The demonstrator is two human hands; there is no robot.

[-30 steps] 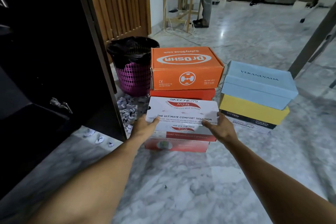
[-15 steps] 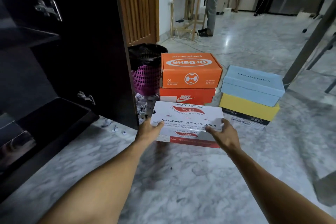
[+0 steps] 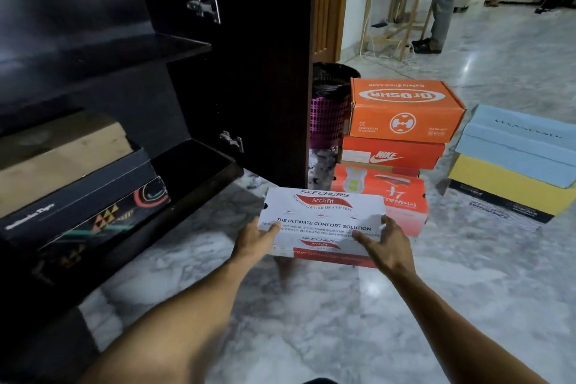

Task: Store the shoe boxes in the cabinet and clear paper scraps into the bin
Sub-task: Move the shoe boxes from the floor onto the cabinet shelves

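Shoe boxes, head view: nine counted. One white Skechers box [image 3: 324,215] is held level above the marble floor [image 3: 311,321], near the open cabinet [image 3: 187,47] and just in front of the middle stack. The left hand [image 3: 255,243] grips its left end, thumb on the lid. The right hand [image 3: 385,243] grips its right end, fingers [image 3: 386,223] spread over the lid edge.

Middle stack, three boxes: orange DrOSHA box [image 3: 402,109] on top, Nike box [image 3: 389,154] beneath, orange-red box [image 3: 386,193] on the floor. Right stack, three boxes: light blue box [image 3: 514,143], yellow box [image 3: 505,174], black box [image 3: 498,209] at the bottom.

Inside the cabinet, on the lower left shelf, are two boxes: a black patterned box [image 3: 87,203] and a tan box [image 3: 62,156] behind it. One purple bin [image 3: 327,121] with a black liner stands between the cabinet door [image 3: 265,72] and the middle stack. Paper scraps [image 3: 321,165] lie heaped at its foot.
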